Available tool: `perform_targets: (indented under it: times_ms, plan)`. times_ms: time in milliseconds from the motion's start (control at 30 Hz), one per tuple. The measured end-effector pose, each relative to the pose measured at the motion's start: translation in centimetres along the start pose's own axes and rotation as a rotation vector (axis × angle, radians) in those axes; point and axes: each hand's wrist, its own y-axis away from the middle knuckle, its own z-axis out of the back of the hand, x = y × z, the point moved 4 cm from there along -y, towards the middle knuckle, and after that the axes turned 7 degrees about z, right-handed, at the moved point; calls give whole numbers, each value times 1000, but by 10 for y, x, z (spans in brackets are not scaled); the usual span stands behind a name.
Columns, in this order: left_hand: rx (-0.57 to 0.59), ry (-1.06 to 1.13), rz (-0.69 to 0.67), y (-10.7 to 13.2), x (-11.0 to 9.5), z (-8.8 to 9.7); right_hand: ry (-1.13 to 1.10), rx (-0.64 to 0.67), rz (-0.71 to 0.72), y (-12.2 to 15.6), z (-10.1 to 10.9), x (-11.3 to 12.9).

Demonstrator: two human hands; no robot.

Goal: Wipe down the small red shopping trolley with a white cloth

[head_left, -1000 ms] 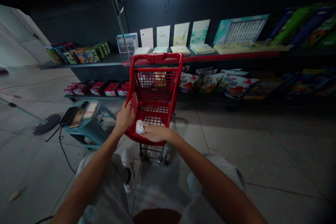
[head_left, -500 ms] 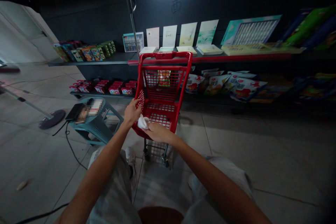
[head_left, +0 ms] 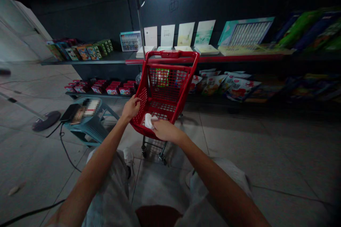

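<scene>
A small red shopping cart [head_left: 174, 110] with a plastic lattice basket stands in front of my knees, its handle toward the shelf. My left hand [head_left: 131, 108] is closed over the rim of the basket's left side, fingertips pointing inward. A crumpled white cloth [head_left: 149, 121] is bunched in my right hand [head_left: 166, 130], at the near edge of the basket. The cloth lies against the red plastic there, and the fingers under it are partly hidden.
Behind the cart runs a dark shelf [head_left: 106, 59] with books, boxes and pen sets; snack bags [head_left: 241, 88] and red packs [head_left: 99, 88] sit lower. A blue-grey stool [head_left: 92, 127] holding items stands left, near a cable [head_left: 64, 145] and a round stand base [head_left: 46, 120].
My right hand and the cloth have shifted right along the cart's near edge, away from my left hand. The view has turned slightly, and my left hand stays at the cart's left side.
</scene>
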Motion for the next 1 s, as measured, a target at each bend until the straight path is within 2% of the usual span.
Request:
perform_targets:
  times_ms: [167,267,367,433,500,567,633,700,767,900,967,1000]
  plan:
    - [12,13,-63,-13,6,-8,165,-27,46,13,6,2]
    - [-18,14,-73,-19,9,-6,204,-48,80,19,10,1]
    - [-186,-9,-16,-17,8,6,211,-85,124,23,12,-3]
    - [-318,-23,-1,-7,1,15,215,-112,167,24,11,-4]
    - [-371,-11,-38,8,-11,18,226,-134,215,25,9,-2]
    - [-329,42,-106,26,-25,14,217,-159,253,25,7,0]
    - [-209,93,-142,44,-34,3,162,-201,281,26,8,2]
    - [-60,101,-117,58,-36,-10,88,-279,293,29,11,1]
    - [38,34,-98,67,-33,-21,14,-407,265,34,17,-3]
    - [65,-55,-210,71,-27,-27,-144,-716,184,48,32,-19]
    - [49,-41,-235,68,-24,-26,-176,-778,216,53,35,-21]
    - [43,-25,-235,66,-22,-26,-167,-762,250,53,33,-19]
